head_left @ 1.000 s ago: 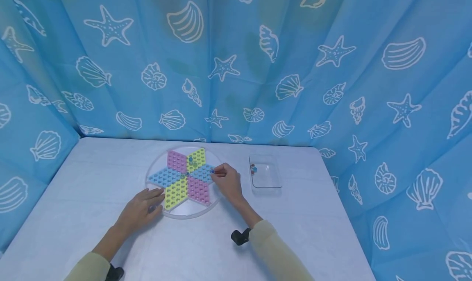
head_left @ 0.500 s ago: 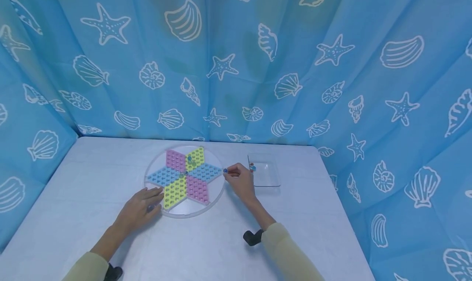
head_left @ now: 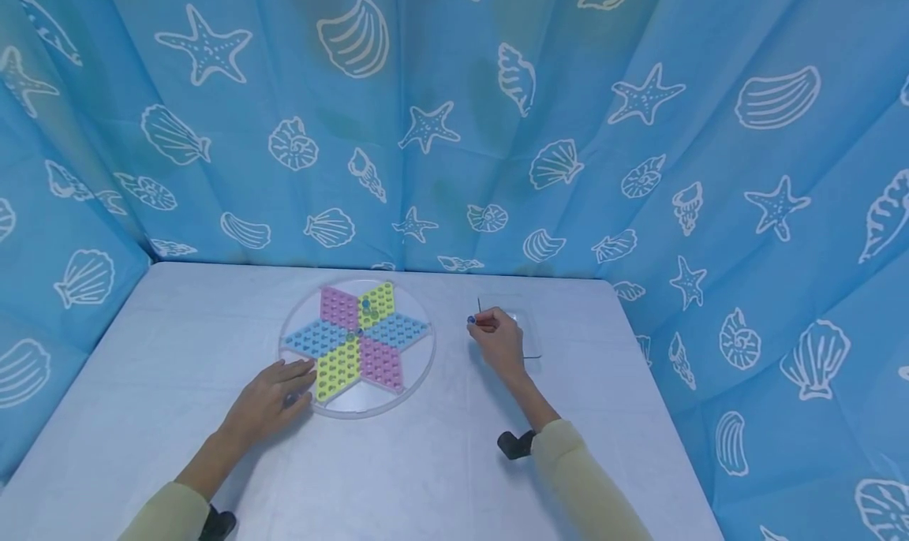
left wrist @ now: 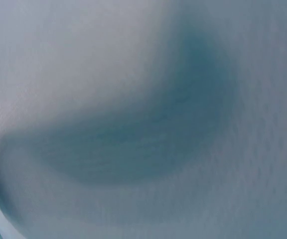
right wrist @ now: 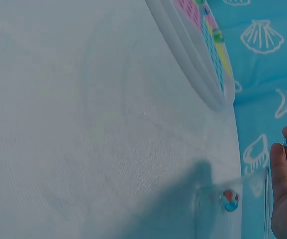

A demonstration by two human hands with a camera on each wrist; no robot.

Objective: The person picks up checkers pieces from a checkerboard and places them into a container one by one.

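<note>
In the head view, a blue marble (head_left: 471, 320) is pinched between the thumb and fingertips of my right hand (head_left: 499, 340). This hand is beside the clear plastic box (head_left: 537, 337) and covers most of its left part. Marbles (right wrist: 229, 200) in orange and blue show inside the box in the right wrist view. My left hand (head_left: 264, 399) lies with extended fingers at the near left edge of the round Chinese checkers board (head_left: 415, 375). A dark spot shows between its thumb and fingers. Several marbles (head_left: 366, 304) sit on the board's far yellow point and at its centre.
A white cloth covers the table (head_left: 398, 478). Behind it and along both sides hangs a blue curtain (head_left: 440, 68) with shell and starfish prints. The left wrist view shows only blurred cloth and shadow.
My right hand has moved right, from the board's right blue point to the clear box, carrying the blue marble. My left hand has stayed at the board's edge.
</note>
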